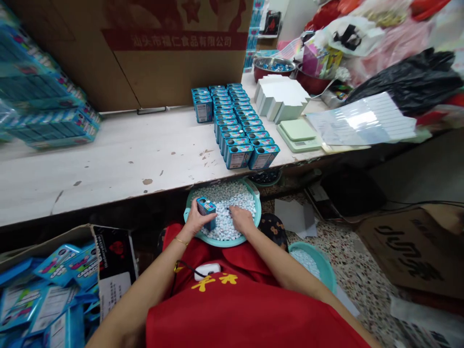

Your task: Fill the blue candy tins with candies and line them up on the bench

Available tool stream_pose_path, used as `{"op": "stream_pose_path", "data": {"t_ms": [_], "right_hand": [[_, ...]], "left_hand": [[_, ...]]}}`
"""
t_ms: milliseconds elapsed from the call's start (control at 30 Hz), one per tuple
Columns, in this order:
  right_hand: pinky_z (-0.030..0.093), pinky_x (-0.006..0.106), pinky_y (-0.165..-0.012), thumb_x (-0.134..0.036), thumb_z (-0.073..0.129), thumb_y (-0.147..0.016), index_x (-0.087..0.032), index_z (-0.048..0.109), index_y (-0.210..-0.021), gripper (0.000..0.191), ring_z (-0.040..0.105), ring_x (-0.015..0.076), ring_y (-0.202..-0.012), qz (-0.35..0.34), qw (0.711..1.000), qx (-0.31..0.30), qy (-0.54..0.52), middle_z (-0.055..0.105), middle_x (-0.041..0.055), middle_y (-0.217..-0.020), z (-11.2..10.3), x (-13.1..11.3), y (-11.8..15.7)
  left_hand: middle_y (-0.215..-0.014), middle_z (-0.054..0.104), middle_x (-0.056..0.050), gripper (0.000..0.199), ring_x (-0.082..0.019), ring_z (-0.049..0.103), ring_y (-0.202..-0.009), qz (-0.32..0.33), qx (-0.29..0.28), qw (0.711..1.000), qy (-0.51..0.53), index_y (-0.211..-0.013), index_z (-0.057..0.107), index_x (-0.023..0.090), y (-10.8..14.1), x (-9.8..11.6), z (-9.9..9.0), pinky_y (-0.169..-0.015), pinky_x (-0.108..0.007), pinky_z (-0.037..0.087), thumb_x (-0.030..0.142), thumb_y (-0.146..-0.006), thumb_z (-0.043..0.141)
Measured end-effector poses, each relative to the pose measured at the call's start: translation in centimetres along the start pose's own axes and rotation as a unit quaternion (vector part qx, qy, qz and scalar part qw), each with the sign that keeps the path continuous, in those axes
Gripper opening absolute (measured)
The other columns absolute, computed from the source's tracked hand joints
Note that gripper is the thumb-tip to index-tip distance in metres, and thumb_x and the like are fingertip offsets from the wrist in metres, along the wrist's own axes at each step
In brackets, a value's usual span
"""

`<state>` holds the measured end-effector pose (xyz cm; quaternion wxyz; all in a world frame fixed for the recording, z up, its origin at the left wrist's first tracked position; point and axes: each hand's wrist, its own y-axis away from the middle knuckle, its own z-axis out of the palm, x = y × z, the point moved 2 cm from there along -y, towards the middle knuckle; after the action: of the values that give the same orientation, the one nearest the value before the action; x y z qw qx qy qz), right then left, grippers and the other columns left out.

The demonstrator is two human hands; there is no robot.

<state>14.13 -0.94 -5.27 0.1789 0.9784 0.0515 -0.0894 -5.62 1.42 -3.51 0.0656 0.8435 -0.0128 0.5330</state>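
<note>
My left hand (196, 221) is closed around a small blue candy box (206, 207), tilted over the left side of a turquoise basin (257, 212). White candies (224, 228), small and pellet-like, fill that basin, which rests at my lap. Inside it, my right hand (242, 218) has its fingers curled down into the candies, with the tips partly hidden among them. Behind the basin, on the table, similar blue boxes (239, 153) stand upright in rows.
A pale green scale (299, 135) and white card stacks (281, 99) are right of the rows. A large carton (174, 72) stands behind. Lower left, an open carton holds flat blue packs (50, 299). Another turquoise basin (328, 268) sits on the floor at right.
</note>
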Motion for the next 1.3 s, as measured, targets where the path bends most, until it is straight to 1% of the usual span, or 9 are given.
{"op": "stream_pose_path", "data": {"t_ms": [167, 300, 433, 533, 667, 867, 967, 1133, 1300], "right_hand": [[0.038, 0.027, -0.086, -0.032, 0.038, -0.089, -0.026, 0.047, -0.122, 0.035, 0.052, 0.0175, -0.109, -0.014, 0.997, 0.012, -0.071, 0.057, 0.0025, -0.121, 0.4, 0.5, -1.0], [0.041, 0.026, -0.083, -0.034, 0.044, -0.086, -0.023, 0.050, -0.119, 0.035, 0.056, 0.0166, -0.101, -0.024, 0.984, 0.025, -0.174, 0.062, 0.0027, -0.112, -0.2, 1.9, -0.1], [0.042, 0.027, -0.081, -0.030, 0.047, -0.084, -0.022, 0.054, -0.115, 0.033, 0.058, 0.0168, -0.098, -0.047, 0.978, 0.040, -0.199, 0.064, 0.0034, -0.108, -3.0, 2.1, 1.1], [0.042, 0.028, -0.082, -0.029, 0.048, -0.083, -0.022, 0.056, -0.113, 0.032, 0.057, 0.0175, -0.098, -0.090, 0.974, 0.062, -0.199, 0.064, 0.0041, -0.109, -6.3, 1.8, 2.1], [0.041, 0.026, -0.083, -0.029, 0.048, -0.084, -0.023, 0.057, -0.113, 0.031, 0.056, 0.0173, -0.101, -0.143, 0.977, 0.059, -0.148, 0.063, 0.0032, -0.110, -10.3, 0.5, 2.9], [0.044, 0.031, -0.079, -0.035, 0.044, -0.085, -0.024, 0.062, -0.105, 0.030, 0.059, 0.0221, -0.097, -0.150, 0.987, 0.013, 0.061, 0.066, 0.0070, -0.104, -14.2, -3.0, 3.2], [0.045, 0.032, -0.076, -0.033, 0.042, -0.084, -0.018, 0.065, -0.099, 0.030, 0.061, 0.0232, -0.092, -0.144, 0.982, -0.009, 0.126, 0.066, 0.0120, -0.098, -15.4, -4.9, 3.6], [0.044, 0.032, -0.078, -0.024, 0.041, -0.083, -0.012, 0.065, -0.098, 0.031, 0.061, 0.0231, -0.091, -0.150, 0.978, 0.004, 0.146, 0.066, 0.0171, -0.094, -16.8, -7.3, 4.3], [0.045, 0.033, -0.076, -0.028, 0.040, -0.084, -0.017, 0.064, -0.100, 0.031, 0.061, 0.0235, -0.090, -0.157, 0.978, 0.027, 0.132, 0.066, 0.0123, -0.097, -17.5, -5.7, 4.9]], "left_hand": [[-0.106, 0.050, -0.005, 0.073, -0.021, 0.053, -0.100, 0.006, -0.035, 0.996, 0.084, -0.115, 0.035, 0.021, 0.1, -0.1, 0.4, -0.092, -0.037, 0.041, 0.042, -0.055, 0.071], [-0.110, 0.050, -0.007, 0.077, -0.023, 0.053, -0.102, 0.030, -0.016, 0.997, 0.067, -0.119, 0.031, 0.021, 0.8, 0.1, -1.3, -0.092, -0.040, 0.042, 0.040, -0.056, 0.072], [-0.114, 0.047, -0.007, 0.082, -0.023, 0.051, -0.105, 0.064, 0.021, 0.997, -0.043, -0.120, 0.031, 0.021, 1.3, 0.9, -3.1, -0.095, -0.040, 0.040, 0.042, -0.053, 0.074], [-0.116, 0.047, -0.008, 0.085, -0.024, 0.050, -0.107, 0.081, 0.028, 0.991, -0.105, -0.121, 0.031, 0.021, 1.5, 1.2, -3.1, -0.095, -0.040, 0.040, 0.042, -0.052, 0.074], [-0.118, 0.047, -0.009, 0.085, -0.026, 0.048, -0.110, 0.115, 0.023, 0.980, -0.161, -0.124, 0.029, 0.021, 1.4, 1.4, -2.1, -0.096, -0.041, 0.039, 0.042, -0.053, 0.073], [-0.120, 0.047, -0.011, 0.087, -0.029, 0.047, -0.113, 0.153, 0.011, 0.961, -0.229, -0.126, 0.029, 0.019, 1.5, 1.8, -1.0, -0.094, -0.045, 0.039, 0.037, -0.052, 0.073], [-0.120, 0.046, -0.012, 0.087, -0.030, 0.046, -0.114, 0.162, 0.010, 0.958, -0.236, -0.125, 0.030, 0.018, 1.5, 1.6, -0.9, -0.095, -0.044, 0.039, 0.039, -0.052, 0.073], [-0.119, 0.047, -0.012, 0.087, -0.029, 0.048, -0.112, 0.167, 0.023, 0.962, -0.216, -0.124, 0.031, 0.017, 1.5, 1.3, -0.6, -0.096, -0.043, 0.039, 0.039, -0.052, 0.073], [-0.117, 0.049, -0.010, 0.085, -0.028, 0.049, -0.110, 0.185, 0.035, 0.961, -0.202, -0.124, 0.031, 0.020, 2.0, 1.6, -1.6, -0.095, -0.043, 0.040, 0.039, -0.052, 0.073]]}}
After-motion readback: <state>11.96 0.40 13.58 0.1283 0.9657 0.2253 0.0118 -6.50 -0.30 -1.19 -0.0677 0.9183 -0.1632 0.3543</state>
